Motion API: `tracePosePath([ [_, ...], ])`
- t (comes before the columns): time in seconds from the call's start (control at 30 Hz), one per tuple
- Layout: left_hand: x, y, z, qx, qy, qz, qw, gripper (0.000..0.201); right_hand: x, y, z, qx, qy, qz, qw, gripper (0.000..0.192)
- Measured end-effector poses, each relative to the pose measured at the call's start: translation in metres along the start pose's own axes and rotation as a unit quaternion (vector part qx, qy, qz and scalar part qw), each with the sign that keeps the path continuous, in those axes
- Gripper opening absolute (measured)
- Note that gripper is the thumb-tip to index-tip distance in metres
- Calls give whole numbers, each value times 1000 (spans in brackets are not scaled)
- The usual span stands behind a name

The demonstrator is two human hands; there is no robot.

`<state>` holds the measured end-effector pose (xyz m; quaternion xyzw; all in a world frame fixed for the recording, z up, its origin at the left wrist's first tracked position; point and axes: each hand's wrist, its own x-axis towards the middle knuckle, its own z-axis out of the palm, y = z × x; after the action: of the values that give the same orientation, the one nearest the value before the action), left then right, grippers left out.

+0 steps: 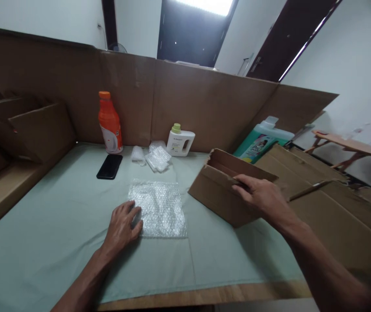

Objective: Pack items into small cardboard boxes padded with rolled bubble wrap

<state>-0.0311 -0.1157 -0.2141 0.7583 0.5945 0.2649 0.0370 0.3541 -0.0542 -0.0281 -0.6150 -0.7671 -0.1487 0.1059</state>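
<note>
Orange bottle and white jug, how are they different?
The orange bottle is tall and slim; the white jug is short and squat. The bottle has an orange cap, the jug a pale green one. The jug has a handle; the bottle shows none. Both stand upright against the cardboard wall.

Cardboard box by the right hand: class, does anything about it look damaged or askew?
Yes. The cardboard box lies tipped on its side, and its upper flap edge looks ragged beside the right hand resting on it.
</note>
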Motion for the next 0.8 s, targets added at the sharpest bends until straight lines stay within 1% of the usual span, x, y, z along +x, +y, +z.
tracePosePath([
  [0.03,0,1,0,-1,1,-2,1000,33,5,-6,4,13,13,-17,1000,22],
  [0.1,0,4,-1,-5,6,-7,1000,33,10,-11,11,35,48,-41,997,22],
  [0.2,2,10,-4,-21,8,-16,1000,27,13,-8,19,60,83,-63,993,22],
  [0.33,4,15,-11,-50,4,-15,999,20,19,-5,19,69,85,-69,992,24],
  [0.43,-5,20,-22,-72,10,19,997,19,30,-15,15,78,86,-78,990,23],
  [0.5,-18,28,-31,-100,1,53,994,19,36,-29,13,93,84,-100,987,23],
  [0.57,-33,38,-41,-132,-21,86,987,22,40,-49,10,110,78,-139,981,25],
  [0.63,-47,47,-48,-165,-55,112,978,26,41,-72,8,123,77,-184,972,26],
  [0.7,-58,54,-52,-211,-95,164,959,27,41,-96,7,133,80,-224,962,26],
  [0.73,-61,56,-52,-234,-103,191,948,25,41,-108,6,138,81,-239,958,26],
  [0.77,-64,57,-51,-251,-99,207,940,23,40,-118,6,144,79,-253,954,26],
  [0.8,-65,58,-50,-262,-89,207,938,22,40,-128,6,149,73,-266,949,27],
])
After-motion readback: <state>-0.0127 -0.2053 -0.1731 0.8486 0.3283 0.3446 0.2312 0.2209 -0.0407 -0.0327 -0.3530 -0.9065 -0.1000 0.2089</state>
